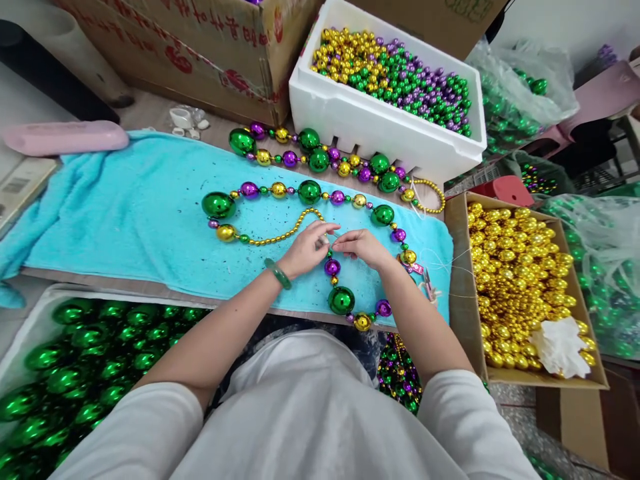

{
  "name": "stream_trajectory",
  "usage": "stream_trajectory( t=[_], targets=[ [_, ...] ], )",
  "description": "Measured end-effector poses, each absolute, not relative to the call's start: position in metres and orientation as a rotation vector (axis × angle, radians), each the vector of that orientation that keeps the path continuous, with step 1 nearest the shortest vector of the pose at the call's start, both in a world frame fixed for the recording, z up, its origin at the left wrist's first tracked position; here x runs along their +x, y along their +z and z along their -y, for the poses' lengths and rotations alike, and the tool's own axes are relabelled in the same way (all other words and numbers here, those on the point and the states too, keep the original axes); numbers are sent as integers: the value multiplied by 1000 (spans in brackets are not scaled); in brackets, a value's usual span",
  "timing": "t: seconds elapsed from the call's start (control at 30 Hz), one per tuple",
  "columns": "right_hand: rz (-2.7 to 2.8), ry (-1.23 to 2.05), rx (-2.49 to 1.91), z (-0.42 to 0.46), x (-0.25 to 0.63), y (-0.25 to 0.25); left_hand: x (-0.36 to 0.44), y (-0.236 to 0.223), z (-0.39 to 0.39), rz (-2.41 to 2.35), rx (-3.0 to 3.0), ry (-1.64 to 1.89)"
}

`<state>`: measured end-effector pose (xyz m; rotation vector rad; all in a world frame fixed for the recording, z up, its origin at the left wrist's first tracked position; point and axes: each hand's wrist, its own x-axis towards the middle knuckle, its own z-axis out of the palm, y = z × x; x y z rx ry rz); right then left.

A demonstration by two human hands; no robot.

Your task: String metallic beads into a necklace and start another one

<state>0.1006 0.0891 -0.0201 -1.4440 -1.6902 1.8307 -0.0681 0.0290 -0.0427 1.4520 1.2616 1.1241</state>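
A bead necklace (309,192) of green, purple and gold balls curves in a loop across the turquoise towel (150,193). My left hand (309,248), with a green bangle on its wrist, is closed at the point where the small gold beads meet the strand with a purple ball. Close beside it, my right hand (364,247) pinches with thumb and index finger at the same spot. The thin necklace string between the fingertips is mostly hidden. Near my right forearm, small scissors (428,285) and loose thread lie on the towel.
Another bead necklace (319,160) lies along the far towel edge. Behind it stands a white foam box (345,110) of mixed beads. A cardboard box (545,380) of gold beads is at right, a bin of large green balls (67,380) at lower left, and a pink case (67,137) at far left.
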Motion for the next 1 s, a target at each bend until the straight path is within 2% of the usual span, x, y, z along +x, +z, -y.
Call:
stream_trajectory(
  t=[0.07, 0.17, 0.33, 0.63, 0.77, 1.0],
  targets=[
    [1493, 2015, -1447, -93, 102, -19, -67, -48, -29, -1316, 1646, 1098],
    [1291, 2114, -1448, -95, 102, -19, -66, -51, -28, -1313, 1817, 1053],
    [1149, 2128, -1458, -96, 99, -23, -67, -46, -24, -1364, 1972, 1043],
    [1187, 2116, -1474, -96, 100, -24, -64, -47, -23, -1567, 1919, 971],
    [1369, 1973, -1609, -99, 110, -20, -77, -39, -20, -1567, 1903, 895],
    [1623, 1420, -1985, -103, 128, -25, -104, -40, -11, -1552, 1918, 649]
  ],
)
